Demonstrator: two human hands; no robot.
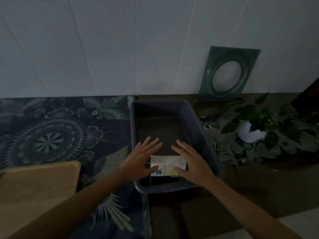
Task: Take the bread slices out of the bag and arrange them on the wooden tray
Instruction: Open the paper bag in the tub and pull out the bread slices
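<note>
Down inside the dark plastic bin (pixel 198 128), near its front wall, lies the bread bag (pixel 168 163), a pale packet with a printed label and a small yellow tag at its near edge. Its long axis appears to run left to right across the bin, with the labelled face turned up toward the camera; the light is too dim to say which end is the opening.

Both hands hover over it with fingers spread and flat. The left hand (pixel 141 159) sits over the packet's left end, the right hand (pixel 191 161) over its right end, thumbs lying on or just above the label. Neither hand has closed on anything; whether the palms actually touch the wrapper cannot be told.

A bag of sliced bread will likely be light and soft, the film slippery and loose, and the slices inside easy to crush or tear. Taking hold at the two short ends, with fingers cupped under rather than pinching the middle, looks the safest way to lift it clear of the bin.

The wooden tray (pixel 38 187) waits at the lower left on the patterned cloth (pixel 60 131), well apart from the bin and bare.
</note>
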